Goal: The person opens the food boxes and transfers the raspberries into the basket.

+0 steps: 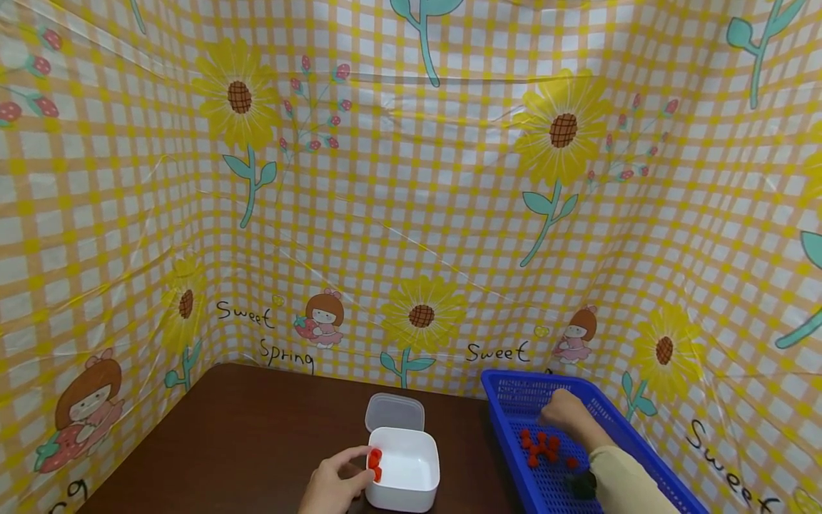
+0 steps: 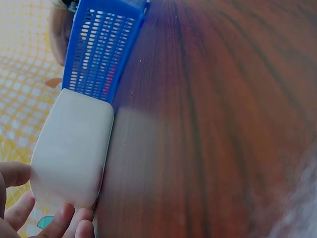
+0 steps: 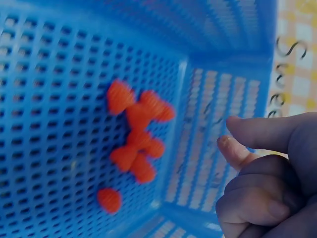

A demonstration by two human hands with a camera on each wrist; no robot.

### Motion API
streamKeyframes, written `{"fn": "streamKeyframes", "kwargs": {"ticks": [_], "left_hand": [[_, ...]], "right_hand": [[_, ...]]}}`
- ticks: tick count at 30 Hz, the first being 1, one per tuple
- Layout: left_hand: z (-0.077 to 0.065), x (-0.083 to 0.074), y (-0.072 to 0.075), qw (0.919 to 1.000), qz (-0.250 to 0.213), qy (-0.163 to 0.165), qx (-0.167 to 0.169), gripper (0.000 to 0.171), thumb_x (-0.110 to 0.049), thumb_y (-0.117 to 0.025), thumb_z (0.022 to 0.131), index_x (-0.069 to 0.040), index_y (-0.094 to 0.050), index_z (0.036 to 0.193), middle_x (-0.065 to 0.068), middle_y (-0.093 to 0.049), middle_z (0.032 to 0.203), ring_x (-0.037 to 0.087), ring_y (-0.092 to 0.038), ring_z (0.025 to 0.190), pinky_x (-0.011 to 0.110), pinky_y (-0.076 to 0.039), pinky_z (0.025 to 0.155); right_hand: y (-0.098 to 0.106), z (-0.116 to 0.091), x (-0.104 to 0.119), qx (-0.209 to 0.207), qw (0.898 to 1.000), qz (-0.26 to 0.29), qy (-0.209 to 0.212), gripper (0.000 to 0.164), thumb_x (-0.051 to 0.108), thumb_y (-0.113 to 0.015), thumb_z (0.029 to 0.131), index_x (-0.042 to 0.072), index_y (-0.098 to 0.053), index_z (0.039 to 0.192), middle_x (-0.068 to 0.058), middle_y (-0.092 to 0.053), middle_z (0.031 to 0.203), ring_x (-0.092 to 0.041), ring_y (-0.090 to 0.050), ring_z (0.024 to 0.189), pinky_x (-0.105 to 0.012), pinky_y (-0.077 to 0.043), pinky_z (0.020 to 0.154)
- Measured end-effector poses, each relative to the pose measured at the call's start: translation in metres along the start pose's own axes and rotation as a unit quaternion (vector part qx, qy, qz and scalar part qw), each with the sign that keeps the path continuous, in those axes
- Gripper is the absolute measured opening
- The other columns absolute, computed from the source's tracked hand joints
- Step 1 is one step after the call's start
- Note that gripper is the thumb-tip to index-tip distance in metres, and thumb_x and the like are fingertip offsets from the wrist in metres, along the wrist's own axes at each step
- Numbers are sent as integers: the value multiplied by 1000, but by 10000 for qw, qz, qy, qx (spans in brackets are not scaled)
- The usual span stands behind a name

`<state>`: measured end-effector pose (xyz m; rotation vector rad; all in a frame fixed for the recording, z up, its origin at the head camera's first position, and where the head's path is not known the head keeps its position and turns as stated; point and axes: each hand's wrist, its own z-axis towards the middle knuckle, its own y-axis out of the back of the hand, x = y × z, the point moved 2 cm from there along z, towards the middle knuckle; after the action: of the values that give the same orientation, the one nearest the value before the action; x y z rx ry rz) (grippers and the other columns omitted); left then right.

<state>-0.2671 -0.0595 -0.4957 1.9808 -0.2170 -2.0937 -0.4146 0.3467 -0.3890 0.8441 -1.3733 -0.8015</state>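
My left hand [image 1: 335, 482] is at the left wall of a white square box [image 1: 411, 497], thumb and fingertips bent against its edge. In the left wrist view its fingers [image 2: 62, 220] touch the box's outer side. A few small red pieces [image 1: 375, 464] lie inside by that wall. Over the far part of a blue basket [image 1: 507, 457] is my right hand [image 1: 568, 412]. Its thumb and index finger extend, the other fingers are curled, and nothing shows between them. Several red berry-like pieces [image 3: 141, 114] lie in the basket beside that hand.
A translucent lid [image 1: 394, 412] lies behind the white box on the dark brown table [image 1: 276, 421]. A dark green thing [image 1: 583, 485] in the basket is partly hidden by the right sleeve [image 1: 626, 482]. Checked, flower-printed sheeting [image 1: 411, 214] encloses the back and sides.
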Motion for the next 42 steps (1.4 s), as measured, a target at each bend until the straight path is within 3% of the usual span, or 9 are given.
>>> {"fn": "streamKeyframes", "kwargs": {"ticks": [2, 3, 5, 8, 19, 26, 29, 35, 42], "left_hand": [[0, 0, 0, 10000, 0, -4, 16, 41, -27, -76, 88, -12, -69, 125, 2, -66, 86, 18, -64, 71, 33, -48, 61], [-1, 0, 0, 10000, -9, -10, 20, 41, -27, -76, 88, -11, -69, 125, 2, -66, 86, 18, -64, 71, 33, -48, 61], [-1, 1, 0, 10000, -16, -14, 38, 41, -27, -76, 88, -11, -69, 125, 2, -67, 86, 18, -64, 71, 33, -48, 61], [0, 2, 0, 10000, -43, 20, 73, 42, -27, -75, 88, -11, -69, 126, 2, -67, 86, 18, -64, 71, 33, -48, 61], [0, 2, 1, 9999, 36, 109, 49, 43, -29, -75, 87, -11, -69, 126, 1, -68, 85, 17, -63, 71, 33, -49, 61], [-3, 4, 0, 9999, 70, 23, 79, 42, -26, -75, 87, -10, -69, 125, 2, -68, 85, 18, -63, 71, 33, -51, 63], [-1, 5, -1, 9999, 84, 26, 85, 42, -27, -75, 87, -10, -70, 125, 1, -68, 85, 18, -63, 70, 33, -51, 63], [2, 3, -1, 9999, 102, 86, 60, 42, -29, -75, 88, -12, -69, 126, 1, -69, 86, 18, -64, 71, 34, -50, 62], [1, 1, 0, 9999, 122, 42, 83, 43, -30, -75, 88, -11, -69, 126, 1, -68, 85, 17, -64, 70, 34, -51, 61]], "right_hand": [[-1, 0, 8, -105, 9999, 107, 80, 20, 1, -71, 78, -6, -52, 75, -11, -47, 70, -24, -47, 63, -36, -45, 59], [-2, 0, 12, -147, 9997, 136, 160, 26, 2, -71, 78, 2, -48, 66, -5, -42, 63, -20, -42, 57, -32, -42, 55], [-3, -2, 21, -252, 9991, 205, 285, 38, 2, -69, 76, 13, -38, 57, 5, -30, 56, -12, -28, 51, -28, -31, 49], [-3, -5, 36, -279, 9980, 300, 473, 43, 4, -68, 77, 17, -35, 52, 8, -24, 52, -10, -20, 49, -27, -24, 49], [-6, -22, 97, -53, 9942, 745, 771, 41, 9, -69, 87, 14, -43, 56, 6, -23, 54, -10, -17, 50, -26, -22, 48], [-15, -32, 125, 39, 9910, 932, 957, 14, 9, -70, 89, 2, -73, 77, 6, -36, 52, -9, -19, 46, -26, -23, 44], [-21, -34, 134, 71, 9908, 941, 970, 15, 9, -71, 88, 3, -73, 75, 7, -30, 51, -9, -18, 46, -25, -21, 44], [-36, -38, 152, 371, 9876, 1085, 1072, 42, 9, -73, 87, 13, -49, 53, 8, -24, 49, -8, -16, 45, -23, -19, 42], [-57, -45, 166, 817, 9812, 1307, 1162, 11, 10, -74, 86, 6, -77, 77, 10, -28, 48, -6, -15, 43, -22, -19, 40]]}}
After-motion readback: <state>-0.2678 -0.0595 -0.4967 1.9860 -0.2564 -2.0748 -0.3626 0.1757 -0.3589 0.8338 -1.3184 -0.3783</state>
